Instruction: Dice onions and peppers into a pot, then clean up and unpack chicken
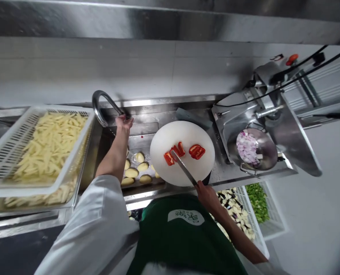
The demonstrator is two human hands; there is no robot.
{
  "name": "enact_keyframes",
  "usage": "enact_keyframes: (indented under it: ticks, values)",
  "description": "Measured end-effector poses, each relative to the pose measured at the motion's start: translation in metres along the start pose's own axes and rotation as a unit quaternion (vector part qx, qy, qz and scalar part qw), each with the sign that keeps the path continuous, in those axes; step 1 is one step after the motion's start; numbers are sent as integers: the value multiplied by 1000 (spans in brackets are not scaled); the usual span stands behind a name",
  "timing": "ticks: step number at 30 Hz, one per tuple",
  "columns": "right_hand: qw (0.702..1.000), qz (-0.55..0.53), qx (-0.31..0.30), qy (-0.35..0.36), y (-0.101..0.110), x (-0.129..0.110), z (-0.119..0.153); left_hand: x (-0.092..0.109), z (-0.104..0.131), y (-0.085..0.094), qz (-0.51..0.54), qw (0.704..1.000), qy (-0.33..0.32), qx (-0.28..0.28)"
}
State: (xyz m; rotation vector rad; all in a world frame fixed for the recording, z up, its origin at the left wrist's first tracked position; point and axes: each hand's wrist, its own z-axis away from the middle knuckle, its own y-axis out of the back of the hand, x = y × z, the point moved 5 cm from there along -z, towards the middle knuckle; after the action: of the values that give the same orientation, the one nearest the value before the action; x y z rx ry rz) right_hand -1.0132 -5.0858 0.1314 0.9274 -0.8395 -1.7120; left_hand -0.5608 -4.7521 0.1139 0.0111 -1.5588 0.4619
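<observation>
My left hand [124, 122] reaches to the base of the curved metal faucet [111, 100], its fingers closed around that spot; its grip is partly hidden. In my right hand [206, 193] is a knife [184, 168], held by the handle at the near edge of a round white cutting board [184, 130]. The blade's tip lies on red pepper pieces [169, 158] left of the board's middle. More red pepper [197, 151] sits to the right on the board. Several peeled potatoes [131, 172] lie in the sink basin beside my left forearm.
At left, a white basket [48, 189] of potato strips rests over a metal tray of more strips. A metal pot [268, 149] with chopped onion stands under a machine at right. Below are crates of cut eggplant [238, 214] and chopped greens [257, 202]. A steel shelf [170, 25] runs overhead.
</observation>
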Motion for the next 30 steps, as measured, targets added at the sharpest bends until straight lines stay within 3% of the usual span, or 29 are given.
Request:
enact_keyframes:
  ticks: [2,4,5,7,8,10,11,14,17,19,22,26,30]
  values:
    - [999,-16,5,-32,0,13,8,-9,13,-11,-5,1000,15,0]
    - [998,-30,-8,-53,-1,27,15,-24,44,-30,-12,1000,25,-11]
    - [997,-32,-19,-60,-3,34,19,-31,64,-45,-27,998,19,-47]
    - [996,-25,-43,-70,-6,48,26,-45,114,-84,-81,975,-10,-204]
    - [996,-18,-51,-73,-9,55,29,-51,140,-106,-115,943,-27,-310]
    - [995,-5,-63,-74,-14,66,34,-62,188,-137,-176,849,-52,-495]
    - [995,-2,-63,-74,-17,70,35,-65,204,-144,-200,805,-61,-556]
    - [996,-11,-48,-81,-25,78,36,-68,222,-134,-272,707,-113,-643]
    - [994,-34,-41,-92,-30,76,31,-70,223,-94,-340,661,-176,-645]
    - [993,-44,-49,-94,-30,67,23,-76,230,-67,-380,664,-188,-616]
    - [993,-49,-53,-94,-23,48,7,-90,252,-46,-410,731,-172,-518]
    - [996,-38,-27,-71,-7,19,-20,-101,288,-53,-407,816,-164,-375]
    - [999,-10,-29,-43,5,1,-36,-90,306,-49,-342,887,-148,-272]
